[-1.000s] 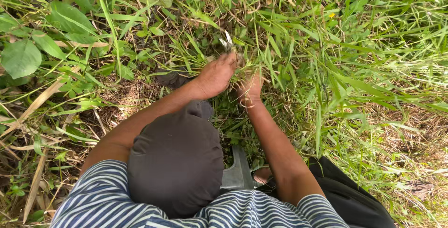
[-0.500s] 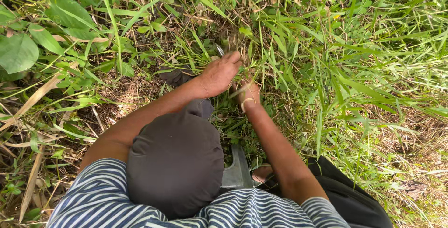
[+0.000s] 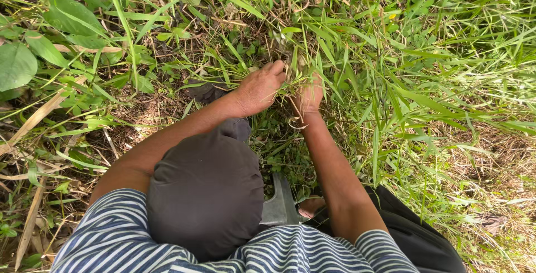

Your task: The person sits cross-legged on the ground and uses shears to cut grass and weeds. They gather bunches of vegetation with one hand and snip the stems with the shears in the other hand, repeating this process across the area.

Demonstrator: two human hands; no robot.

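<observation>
Seen from above the person's head, both arms reach forward into a thicket of long green grass. The left hand (image 3: 259, 90) lies knuckles-up, its fingers (image 3: 274, 72) held close together and curled downward over a tuft of grass blades (image 3: 291, 80) that rises right at the fingertips; the blades pass just beyond and beside the fingertips, toward the right hand. The right hand (image 3: 309, 97) sits just beside the left, partly screened by blades crossing in front of it, so whether its fingers pinch, wrap or merely touch the tuft cannot be told. The tuft stands between the two hands, touching the left fingertips and overlapping the right knuckles. Below the wrists lies low clover-like ground cover (image 3: 279, 139). Dry straw-coloured stalks (image 3: 39, 116) lie well off to the left of the left hand, near broad leaves (image 3: 17, 63). The person wears a dark cap (image 3: 204, 195) and a blue-and-white striped shirt (image 3: 117, 239); dark trousers (image 3: 413, 234) show under the right forearm.
</observation>
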